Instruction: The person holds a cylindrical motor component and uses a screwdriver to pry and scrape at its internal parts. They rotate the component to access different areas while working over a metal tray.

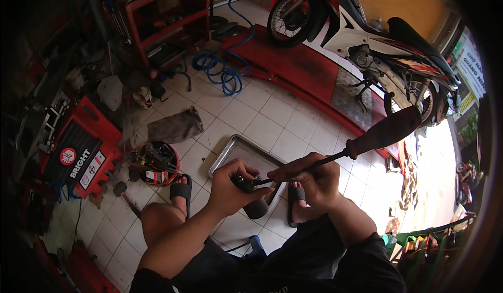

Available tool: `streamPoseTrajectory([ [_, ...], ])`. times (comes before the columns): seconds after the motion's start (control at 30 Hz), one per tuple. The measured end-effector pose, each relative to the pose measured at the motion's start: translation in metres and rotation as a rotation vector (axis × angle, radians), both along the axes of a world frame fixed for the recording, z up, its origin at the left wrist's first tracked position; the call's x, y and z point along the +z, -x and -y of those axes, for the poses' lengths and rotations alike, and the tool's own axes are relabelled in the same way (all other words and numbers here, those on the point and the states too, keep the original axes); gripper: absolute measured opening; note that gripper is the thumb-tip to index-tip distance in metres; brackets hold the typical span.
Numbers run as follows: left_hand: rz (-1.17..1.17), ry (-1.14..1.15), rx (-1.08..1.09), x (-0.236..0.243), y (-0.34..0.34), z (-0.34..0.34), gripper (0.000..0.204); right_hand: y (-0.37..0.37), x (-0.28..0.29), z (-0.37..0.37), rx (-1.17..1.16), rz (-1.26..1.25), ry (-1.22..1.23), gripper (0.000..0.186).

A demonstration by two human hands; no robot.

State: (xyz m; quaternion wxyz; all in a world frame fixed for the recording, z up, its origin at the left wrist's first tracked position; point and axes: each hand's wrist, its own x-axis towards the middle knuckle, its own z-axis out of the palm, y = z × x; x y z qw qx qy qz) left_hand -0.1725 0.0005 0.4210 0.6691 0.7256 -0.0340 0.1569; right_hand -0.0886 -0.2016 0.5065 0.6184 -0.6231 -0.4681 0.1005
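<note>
My left hand (226,189) is closed around a small dark metal part (244,183), most of it hidden by the fingers. Below that hand shows a dark rounded cylinder (257,209); whether it belongs to the same part I cannot tell. A long screwdriver (385,131) slants across, its thick dark red handle up at the right. My right hand (318,182) grips it by the thin shaft rather than the handle. The shaft's lower end meets the part at my left fingers. Beneath both hands, a shallow metal tray (222,154) lies on the floor.
A red round tub (175,162) of tools stands by my left foot, near a hammer (120,189) and a red-and-black case (86,159). A grey rag (175,125) and coiled blue hose (222,70) lie farther off. A motorcycle (377,47) stands at a red lift platform (293,62).
</note>
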Motion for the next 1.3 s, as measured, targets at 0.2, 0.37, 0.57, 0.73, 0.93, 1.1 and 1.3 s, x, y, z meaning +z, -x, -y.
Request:
streamPoseTrajectory([
  [0.2, 0.024, -0.009, 0.006, 0.005, 0.003, -0.004, 0.046, 0.003, 0.000, -0.001, -0.018, -0.038, -0.021, 0.020],
  [0.37, 0.052, -0.029, -0.007, 0.007, 0.002, -0.008, 0.043, 0.007, -0.001, -0.008, 0.022, 0.065, -0.109, 0.019],
  [0.57, 0.052, -0.007, -0.011, 0.010, 0.002, -0.005, 0.042, 0.004, -0.001, -0.007, 0.076, -0.017, -0.080, 0.020],
  [0.73, 0.060, 0.006, 0.018, 0.011, 0.004, -0.004, 0.041, 0.008, -0.011, -0.007, 0.028, -0.066, -0.164, 0.017],
  [0.93, 0.051, -0.008, 0.019, 0.009, 0.008, -0.007, 0.041, 0.014, -0.018, -0.010, -0.013, -0.092, -0.210, 0.017],
  [1.1, 0.087, -0.049, 0.054, 0.016, 0.009, -0.009, 0.041, 0.011, -0.012, -0.010, -0.059, -0.041, -0.075, 0.024],
  [1.3, 0.099, -0.070, 0.067, 0.019, 0.010, -0.013, 0.041, -0.001, -0.011, -0.011, 0.104, -0.016, -0.101, 0.017],
])
